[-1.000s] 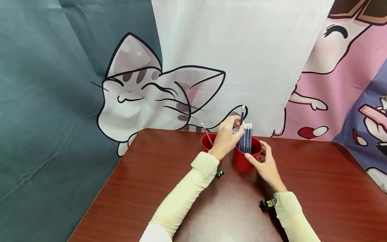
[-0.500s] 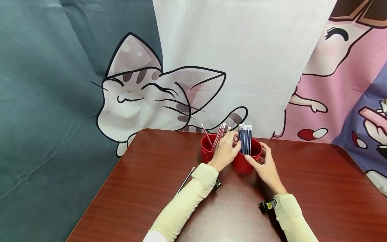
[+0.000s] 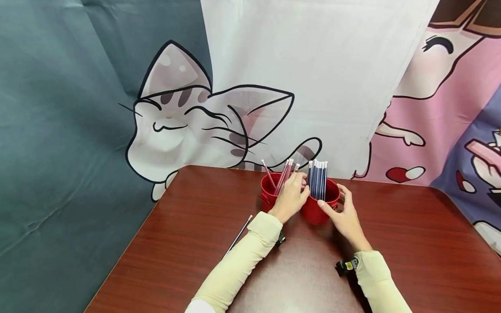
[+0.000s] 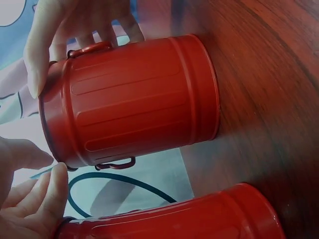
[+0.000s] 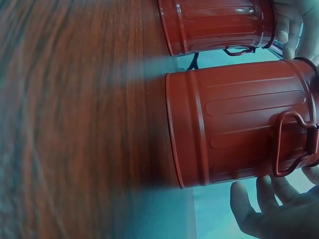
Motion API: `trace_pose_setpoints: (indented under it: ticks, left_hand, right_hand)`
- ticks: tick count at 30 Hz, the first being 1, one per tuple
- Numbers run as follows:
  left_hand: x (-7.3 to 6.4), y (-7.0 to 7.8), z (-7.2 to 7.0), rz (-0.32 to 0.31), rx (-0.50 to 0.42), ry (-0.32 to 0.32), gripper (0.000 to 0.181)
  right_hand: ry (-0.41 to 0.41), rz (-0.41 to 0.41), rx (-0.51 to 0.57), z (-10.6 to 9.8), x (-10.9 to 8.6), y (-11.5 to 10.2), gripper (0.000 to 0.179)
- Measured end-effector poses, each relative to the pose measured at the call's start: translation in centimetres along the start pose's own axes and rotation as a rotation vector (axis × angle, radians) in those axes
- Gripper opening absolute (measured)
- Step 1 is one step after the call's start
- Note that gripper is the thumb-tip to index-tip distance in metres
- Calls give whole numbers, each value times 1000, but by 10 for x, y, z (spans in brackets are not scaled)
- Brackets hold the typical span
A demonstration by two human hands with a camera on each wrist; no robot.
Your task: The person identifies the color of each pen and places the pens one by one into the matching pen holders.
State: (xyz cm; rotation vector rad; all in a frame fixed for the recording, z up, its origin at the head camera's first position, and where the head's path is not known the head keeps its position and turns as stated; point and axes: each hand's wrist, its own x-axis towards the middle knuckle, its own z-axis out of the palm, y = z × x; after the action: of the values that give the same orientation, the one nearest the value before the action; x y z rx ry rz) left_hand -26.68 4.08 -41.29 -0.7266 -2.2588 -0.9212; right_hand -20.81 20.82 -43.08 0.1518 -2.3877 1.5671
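Two red metal buckets stand side by side. The right bucket (image 3: pixel 314 212) holds a bunch of dark blue pencils (image 3: pixel 318 180) with white ends, upright toward its left side. My right hand (image 3: pixel 346 215) grips this bucket, thumb on the front rim and fingers round the far right side by the handle. My left hand (image 3: pixel 290 195) is at its left rim; in the left wrist view the thumb and a fingertip meet right at the edge. I cannot tell whether they still pinch a pencil. Behind this hand, the left bucket (image 3: pixel 267 201) holds several red pencils (image 3: pixel 283 176).
A lone dark pencil (image 3: pixel 239 234) lies on the brown wooden table (image 3: pixel 188 217), partly under the left forearm. A cloth backdrop (image 3: pixel 332 65) with cartoon figures hangs just behind the table's far edge. Dark cameras sit at both wrists.
A dark pencil held upright above the right bucket has gone down level with the bunch. My left hand dropped to the rim, uncovering the red pencils and the lone pencil. The right hand stayed put.
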Motion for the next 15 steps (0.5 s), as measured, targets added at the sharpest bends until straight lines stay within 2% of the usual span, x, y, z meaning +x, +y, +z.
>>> trace_pose_setpoints:
  ticks: [4,11,15]
  left_hand:
    - [-4,-2,-3,-10,-38,33,21]
    - [-16,-6,-18,-58,-220,66,22]
    - [-24,-12,-29,-39,-238,122,20]
  right_hand:
    - [-2,-4,5,1,1,1,72]
    - [1,-10,1,1,1,2,72]
    - [-12,-2,0,-2,-1,2,72]
